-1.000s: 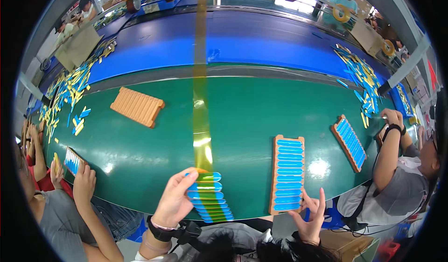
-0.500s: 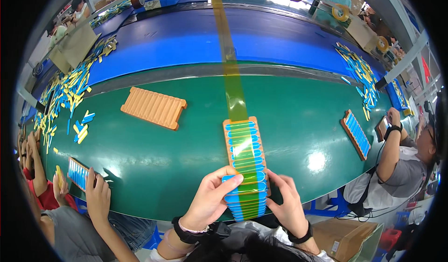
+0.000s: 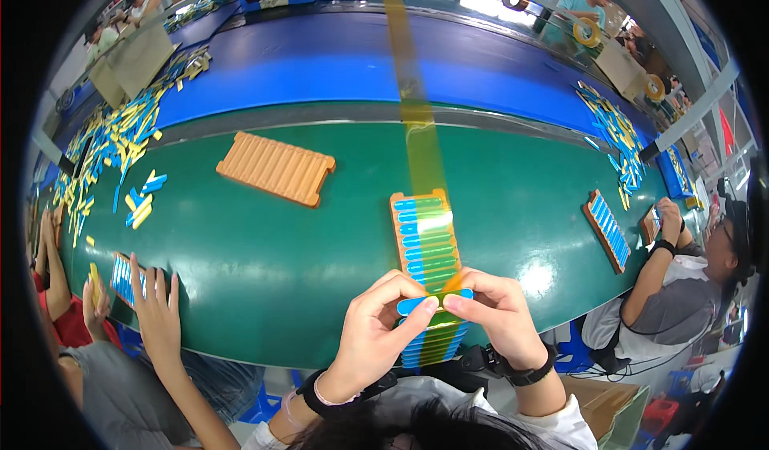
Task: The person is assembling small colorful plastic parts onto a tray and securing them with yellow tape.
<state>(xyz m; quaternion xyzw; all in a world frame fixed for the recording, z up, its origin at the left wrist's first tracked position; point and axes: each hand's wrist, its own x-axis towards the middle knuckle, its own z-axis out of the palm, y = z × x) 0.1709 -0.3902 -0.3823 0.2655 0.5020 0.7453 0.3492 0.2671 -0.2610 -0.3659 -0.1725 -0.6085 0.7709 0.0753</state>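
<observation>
My left hand (image 3: 383,326) and my right hand (image 3: 501,314) are closed on one flat, round-ended blue strip (image 3: 409,306). Their thumbs press it from the near side, tips almost meeting. Translucent yellow tape (image 3: 424,157) runs from the far side over a row of such strips and down between my hands. Beyond my fingers, a brown grooved tray (image 3: 402,246) holds several blue strips side by side under the tape. Below my thumbs hangs a taped row of blue strips (image 3: 416,352) at the table's near edge. My fingers hide part of the tray's near end.
An unfilled brown grooved tray (image 3: 276,169) lies left of the tape on the green table (image 3: 264,290). Loose blue and yellow strips (image 3: 120,141) are heaped far left, with another heap (image 3: 613,129) far right. Co-workers' hands (image 3: 159,306) handle trays at both sides. Tape rolls hang above.
My right hand has come from the tray's right side to pinch the strip opposite my left. My left thumb has shifted right. The head view has moved slightly.
</observation>
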